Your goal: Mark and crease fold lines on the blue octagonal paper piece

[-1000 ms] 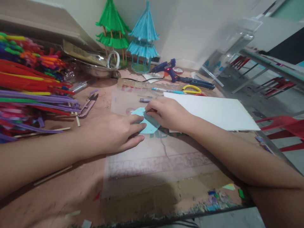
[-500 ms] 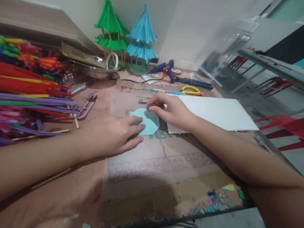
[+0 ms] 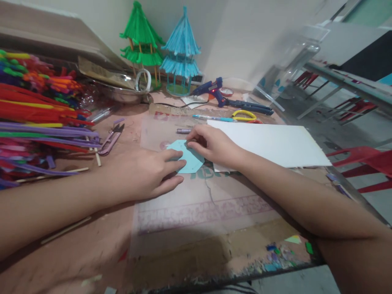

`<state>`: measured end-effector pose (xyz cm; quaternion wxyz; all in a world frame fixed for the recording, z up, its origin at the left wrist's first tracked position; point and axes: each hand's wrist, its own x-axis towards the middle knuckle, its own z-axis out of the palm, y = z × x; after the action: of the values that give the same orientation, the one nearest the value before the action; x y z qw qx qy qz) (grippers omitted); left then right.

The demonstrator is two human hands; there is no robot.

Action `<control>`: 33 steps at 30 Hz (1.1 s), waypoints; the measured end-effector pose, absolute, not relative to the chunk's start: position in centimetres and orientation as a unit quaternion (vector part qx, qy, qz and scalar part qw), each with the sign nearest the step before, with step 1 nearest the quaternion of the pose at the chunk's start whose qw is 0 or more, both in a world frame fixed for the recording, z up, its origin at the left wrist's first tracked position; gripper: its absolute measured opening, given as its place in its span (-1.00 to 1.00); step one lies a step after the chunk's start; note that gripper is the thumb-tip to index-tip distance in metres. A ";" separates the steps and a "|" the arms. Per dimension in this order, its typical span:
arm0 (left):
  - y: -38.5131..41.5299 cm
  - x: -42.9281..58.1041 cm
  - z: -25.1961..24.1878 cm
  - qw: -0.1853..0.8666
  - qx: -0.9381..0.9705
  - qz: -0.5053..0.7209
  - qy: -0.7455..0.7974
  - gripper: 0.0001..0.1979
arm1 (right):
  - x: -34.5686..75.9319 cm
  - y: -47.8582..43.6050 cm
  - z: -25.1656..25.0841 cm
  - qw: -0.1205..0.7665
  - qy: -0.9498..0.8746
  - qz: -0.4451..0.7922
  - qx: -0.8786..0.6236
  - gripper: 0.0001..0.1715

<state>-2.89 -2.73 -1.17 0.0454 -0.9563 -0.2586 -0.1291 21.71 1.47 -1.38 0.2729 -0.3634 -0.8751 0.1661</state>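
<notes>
A light blue many-sided piece of card lies flat on the plastic-covered board, with small dark dots near its edges. My left hand rests on its left side, fingers stretched out and slightly apart, holding nothing. Over its upper right edge, my right hand pinches thumb and index finger together. Something small and dark seems to sit between those fingertips, too small to name. A purple pen lies just beyond the fingertips, and a white sheet of board is partly under my right hand.
Bundles of coloured pipe cleaners fill the left side, near pink thread snips. At the back stand a green tiered model, a blue one, a metal bowl and a glue gun. Yellow-handled scissors lie closer.
My right hand has shifted slightly down and left onto the card's upper edge, still pinching. My left hand stays on the card. The whole view has drifted slightly.
</notes>
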 end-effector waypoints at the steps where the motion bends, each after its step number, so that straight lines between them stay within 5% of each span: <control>1: -2.7 -2.9 -1.1 0.066 -0.960 -0.116 -0.248 -0.58 | 21.7 1.5 -1.4 0.277 -0.873 0.158 -0.368 -0.97; 6: -2.7 -2.9 -1.1 0.120 -0.961 -0.103 -0.225 -0.55 | 21.9 1.4 -1.2 0.277 -0.869 0.217 -0.349 -0.93; 14: -2.5 -3.1 -1.3 0.100 -0.962 -0.117 -0.225 -0.58 | 21.7 1.8 -1.6 0.291 -0.870 0.150 -0.370 -0.96; 20: -2.7 -3.2 -1.7 0.018 -0.955 -0.132 -0.265 -0.61 | 22.7 2.8 -1.5 0.421 -0.766 0.321 -0.365 -0.78; 26: -2.4 -3.3 -1.7 0.026 -0.955 -0.137 -0.263 -0.56 | 22.8 3.2 -1.3 0.445 -0.685 0.469 -0.335 -0.49; 33: -1.3 -3.2 -0.6 -0.113 -0.898 -0.272 -0.327 -0.62 | 21.4 0.4 -0.2 0.351 -0.746 0.481 -0.299 -0.74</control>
<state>-3.15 -1.30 -0.65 -0.1130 -0.8978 -0.3270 -0.2725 21.38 0.35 -0.16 0.3505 -0.2991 -0.7457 0.4813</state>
